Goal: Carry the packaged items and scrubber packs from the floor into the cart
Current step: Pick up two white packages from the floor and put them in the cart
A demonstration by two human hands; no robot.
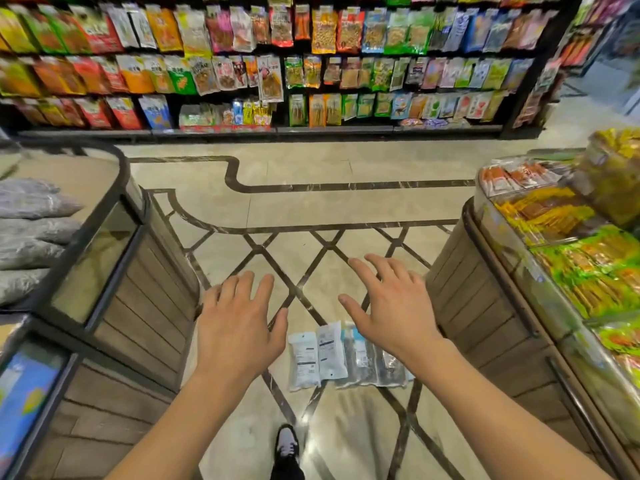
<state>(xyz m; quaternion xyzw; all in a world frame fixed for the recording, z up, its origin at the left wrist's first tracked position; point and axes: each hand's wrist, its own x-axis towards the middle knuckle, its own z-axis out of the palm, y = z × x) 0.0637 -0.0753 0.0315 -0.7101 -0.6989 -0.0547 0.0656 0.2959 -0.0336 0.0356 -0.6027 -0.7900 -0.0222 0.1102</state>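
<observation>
**Hands out, packs waiting on the floor**

At the bottom centre of the frame your shoe (286, 445) stands on the tiled floor (346, 202), and your two forearms run up from the lower corners. Your left hand (239, 323) and right hand (391, 306) hover palm-down at mid-frame, fingers spread and nearly straight, neither holding anything. That reads as a reach not yet begun, with both hands free so you can gather several packs at once.

Just below and between your hands, the packaged items (346, 355) lie flat on the floor in a tight row, side by side and partly overlapping, which should let you scoop them together. Which of them are scrubber packs you cannot tell from here.

Wooden display bins (152, 299) flank you at left and right edges, leaving a narrow aisle. Across the top, snack shelves (277, 64) fill the frame. No cart is in view.
</observation>
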